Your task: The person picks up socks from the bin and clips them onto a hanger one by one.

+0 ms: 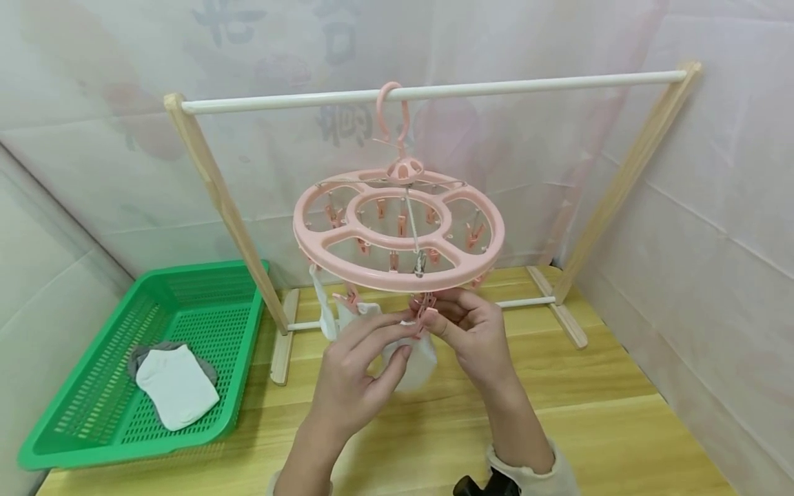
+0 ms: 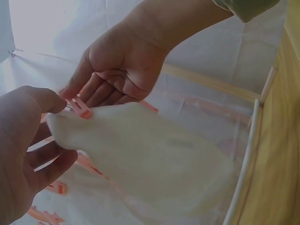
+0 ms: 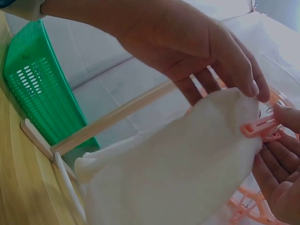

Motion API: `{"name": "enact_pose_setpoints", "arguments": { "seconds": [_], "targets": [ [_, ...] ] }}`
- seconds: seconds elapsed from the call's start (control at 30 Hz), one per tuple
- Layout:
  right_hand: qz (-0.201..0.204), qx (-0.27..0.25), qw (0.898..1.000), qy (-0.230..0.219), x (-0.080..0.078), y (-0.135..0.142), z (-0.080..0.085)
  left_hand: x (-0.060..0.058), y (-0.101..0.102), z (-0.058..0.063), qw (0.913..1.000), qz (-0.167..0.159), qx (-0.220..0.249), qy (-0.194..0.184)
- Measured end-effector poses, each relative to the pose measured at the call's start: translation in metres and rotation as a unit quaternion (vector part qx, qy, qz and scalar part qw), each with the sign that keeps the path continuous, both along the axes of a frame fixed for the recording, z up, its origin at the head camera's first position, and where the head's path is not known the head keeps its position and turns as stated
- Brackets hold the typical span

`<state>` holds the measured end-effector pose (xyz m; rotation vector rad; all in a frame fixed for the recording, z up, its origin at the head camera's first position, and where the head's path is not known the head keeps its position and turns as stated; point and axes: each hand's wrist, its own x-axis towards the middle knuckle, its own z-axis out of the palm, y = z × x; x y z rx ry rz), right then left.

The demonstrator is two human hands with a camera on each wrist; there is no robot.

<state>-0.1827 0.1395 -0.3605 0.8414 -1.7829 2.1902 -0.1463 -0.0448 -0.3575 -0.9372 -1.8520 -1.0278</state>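
The sock [image 3: 178, 159] pinched by the left hand [image 1: 358, 362] is best held flat for the clip [image 3: 260, 122] pinched by the right hand [image 1: 476, 337].

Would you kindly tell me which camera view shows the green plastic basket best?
The head view shows the green plastic basket best, with its rim and inside in sight. The right wrist view shows mainly its outside, partly behind a wooden leg; the left wrist view does not show it.
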Motion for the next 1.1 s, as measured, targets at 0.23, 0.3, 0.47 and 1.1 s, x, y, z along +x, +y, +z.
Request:
{"name": "enact_pose_setpoints", "arguments": {
  "seconds": [0.23,0.3,0.47,1.1],
  "targets": [
    [-0.017,0.041,0.999,0.007,0.003,0.002,-0.001,0.009,-0.001,0.018,0.9967,0.030,0.013,0.075],
    [-0.021,0.052,0.998,0.007,0.003,0.002,-0.002,0.010,-0.001,0.026,0.9938,0.042,0.010,0.103],
    [-0.033,0.074,0.996,0.022,0.003,0.002,-0.003,0.003,-0.003,0.045,0.9848,0.082,-0.017,0.152],
    [-0.046,0.131,0.989,0.058,0.001,-0.002,0.000,-0.018,-0.024,0.049,0.9734,0.156,-0.165,0.032]
  ]
}}
